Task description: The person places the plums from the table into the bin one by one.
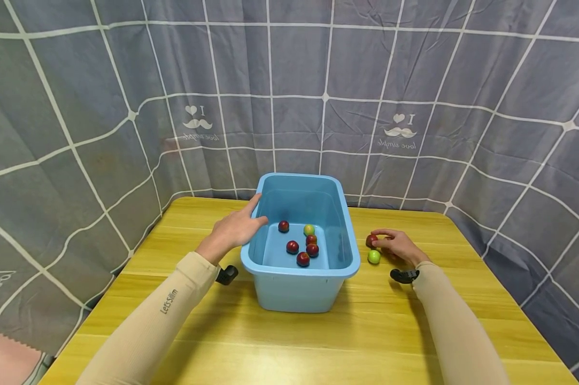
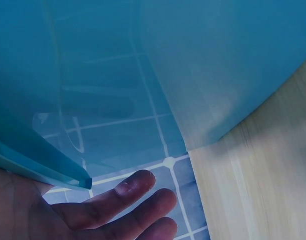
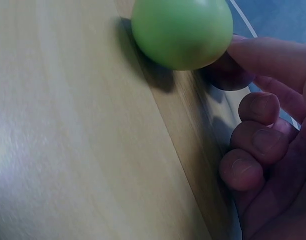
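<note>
A light blue plastic bin point(image 1: 299, 293) stands mid-table. My left hand point(image 1: 236, 230) rests on its left rim, thumb over the inner side; in the left wrist view the relaxed fingers point(image 2: 138, 212) lie outside, apart from the wall. Inside the bin are several small round dark red fruits point(image 1: 302, 259) and a yellow-green one point(image 1: 309, 230). To the right of the bin, my right hand point(image 1: 399, 247) pinches a dark red fruit point(image 1: 370, 241) between thumb and index finger, the other fingers curled. A bright green fruit point(image 1: 373, 256) sits just nearer me, beside the thumb.
The yellow wood-grain table point(image 1: 212, 331) carries the bin and the two fruits. A grey curtain with white grid lines point(image 1: 299, 69) hangs along the table's back and sides. Black wrist cameras point(image 1: 227, 275) sit under both wrists.
</note>
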Demonstrator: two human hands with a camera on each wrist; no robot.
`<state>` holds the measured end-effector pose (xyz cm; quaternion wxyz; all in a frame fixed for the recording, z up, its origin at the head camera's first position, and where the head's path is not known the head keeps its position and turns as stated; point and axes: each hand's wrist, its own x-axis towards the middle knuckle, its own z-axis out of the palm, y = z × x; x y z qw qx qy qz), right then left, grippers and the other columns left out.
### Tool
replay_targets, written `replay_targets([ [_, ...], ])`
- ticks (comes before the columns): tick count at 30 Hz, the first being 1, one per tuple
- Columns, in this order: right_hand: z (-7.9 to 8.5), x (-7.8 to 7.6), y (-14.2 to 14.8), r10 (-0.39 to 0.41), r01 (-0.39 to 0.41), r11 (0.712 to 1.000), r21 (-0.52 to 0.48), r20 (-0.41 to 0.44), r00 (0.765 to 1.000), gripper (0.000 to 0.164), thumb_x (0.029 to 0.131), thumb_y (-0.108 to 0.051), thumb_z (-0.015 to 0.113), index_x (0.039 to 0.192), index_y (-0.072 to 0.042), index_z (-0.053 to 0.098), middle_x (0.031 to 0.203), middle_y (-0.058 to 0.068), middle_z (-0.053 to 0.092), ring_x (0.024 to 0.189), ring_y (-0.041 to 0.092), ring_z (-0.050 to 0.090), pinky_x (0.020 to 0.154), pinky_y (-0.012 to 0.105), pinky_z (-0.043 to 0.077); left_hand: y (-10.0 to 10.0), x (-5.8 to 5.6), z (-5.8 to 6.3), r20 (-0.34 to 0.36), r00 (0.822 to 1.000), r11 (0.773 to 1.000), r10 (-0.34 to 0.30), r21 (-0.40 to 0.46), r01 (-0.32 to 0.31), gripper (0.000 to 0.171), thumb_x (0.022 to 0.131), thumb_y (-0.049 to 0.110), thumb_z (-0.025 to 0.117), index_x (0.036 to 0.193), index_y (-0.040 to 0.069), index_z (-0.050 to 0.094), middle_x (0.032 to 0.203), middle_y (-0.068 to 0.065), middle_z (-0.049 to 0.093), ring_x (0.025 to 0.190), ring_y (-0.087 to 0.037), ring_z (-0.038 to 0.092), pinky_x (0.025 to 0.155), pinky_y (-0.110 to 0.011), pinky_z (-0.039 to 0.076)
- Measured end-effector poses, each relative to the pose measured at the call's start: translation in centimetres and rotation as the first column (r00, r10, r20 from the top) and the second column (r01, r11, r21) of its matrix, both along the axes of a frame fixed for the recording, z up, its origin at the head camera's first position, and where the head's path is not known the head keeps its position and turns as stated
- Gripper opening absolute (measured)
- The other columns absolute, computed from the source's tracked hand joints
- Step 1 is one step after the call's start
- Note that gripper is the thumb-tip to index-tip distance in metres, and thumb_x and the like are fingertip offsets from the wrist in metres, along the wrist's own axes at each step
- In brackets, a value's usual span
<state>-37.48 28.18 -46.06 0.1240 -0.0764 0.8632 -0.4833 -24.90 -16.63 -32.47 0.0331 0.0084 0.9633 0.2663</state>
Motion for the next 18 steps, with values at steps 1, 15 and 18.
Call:
replay_targets([
  [1,0.04,0.01,-0.06,-0.004,0.004,1.0,-0.001,0.0,1.0,0.054,0.095,-0.028,0.071,0.141,-0.005,0.056,0.075,0.001,0.052,0.06,0.016,0.045,0.054,0.026,0.038,0.0,0.0,0.0,0.0,1.0,1.0,0.0,0.0,0.0,0.075,0.099,0.055,0.039,0.163,0.038,0.002,0.161,-0.013,0.036,0.131,-0.043,0.053,0.088,-0.056,0.048],
  [15,0.34,0.17,-0.05,-0.023,0.023,1.0,0.012,0.033,0.999,0.051,0.094,-0.032,0.071,0.137,-0.008,0.059,0.086,0.006,0.059,0.065,0.021,0.047,0.057,0.027,0.038,0.04,0.15,0.13,0.002,1.0,1.0,0.0,0.0,0.0,0.076,0.099,0.054,0.039,0.163,0.037,0.003,0.161,-0.014,0.037,0.13,-0.043,0.054,0.087,-0.056,0.049],
  [18,0.31,0.16,0.03,-0.017,0.017,1.0,0.006,0.027,0.999,0.05,0.094,-0.031,0.071,0.136,-0.007,0.059,0.078,0.005,0.055,0.063,0.021,0.046,0.056,0.027,0.038,0.04,0.15,0.18,0.002,1.0,1.0,0.001,0.001,-0.001,0.076,0.099,0.054,0.039,0.163,0.037,0.003,0.161,-0.014,0.037,0.13,-0.043,0.054,0.087,-0.056,0.049],
])
